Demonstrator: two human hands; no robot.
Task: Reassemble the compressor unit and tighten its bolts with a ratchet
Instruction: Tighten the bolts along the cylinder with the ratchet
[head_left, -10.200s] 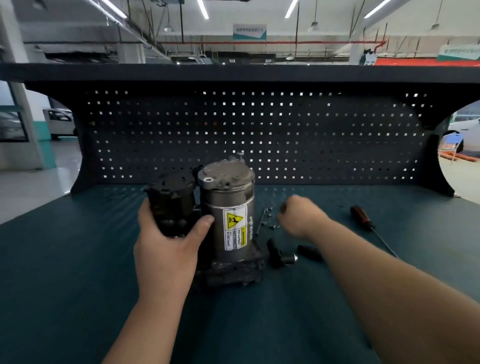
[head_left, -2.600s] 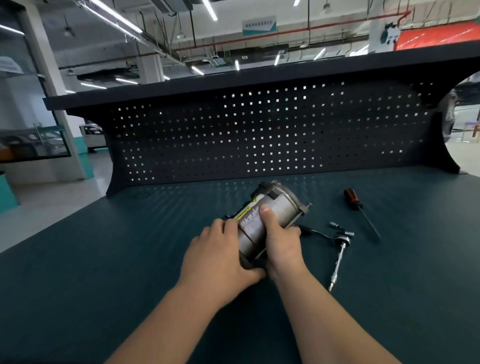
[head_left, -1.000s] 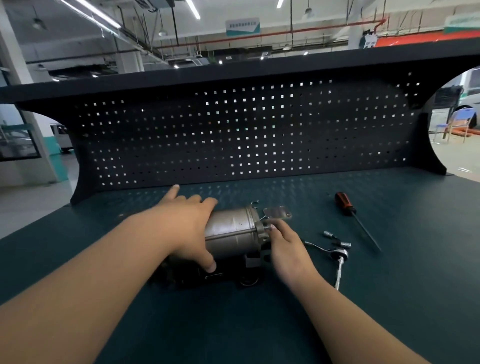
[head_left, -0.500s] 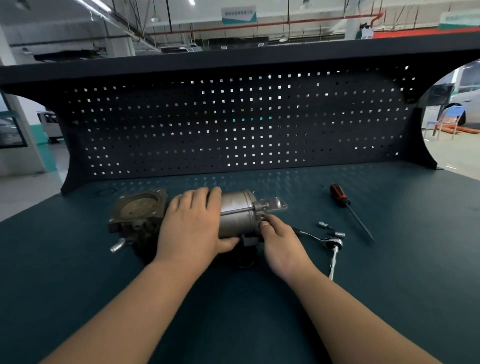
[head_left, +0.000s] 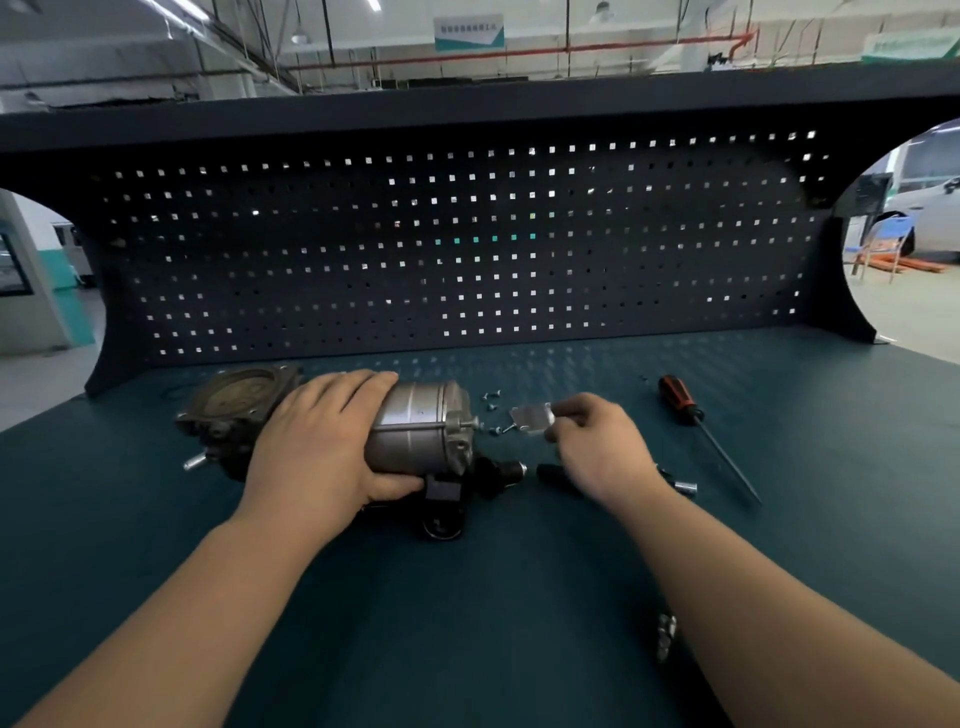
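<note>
The compressor unit (head_left: 421, 431) lies on its side on the bench, silver cylinder pointing right, dark head with a round face (head_left: 236, 400) at the left. My left hand (head_left: 322, 441) grips the cylinder from above, thumb under its near side. My right hand (head_left: 597, 447) pinches a small silver metal plate (head_left: 530, 418), held just right of the cylinder's end and apart from it. Several small bolts (head_left: 491, 410) lie on the bench beside the cylinder's end. The ratchet (head_left: 680, 487) is mostly hidden under my right wrist; its handle end (head_left: 665, 636) shows below my forearm.
A screwdriver (head_left: 696, 421) with a red and black handle lies at the right, tip pointing toward me. A dark perforated back panel (head_left: 467, 249) closes the far edge of the teal bench mat (head_left: 467, 623).
My right hand has drawn the small silver plate away from the cylinder's end toward the right. The left hand still grips the cylinder. The view shifted slightly.
</note>
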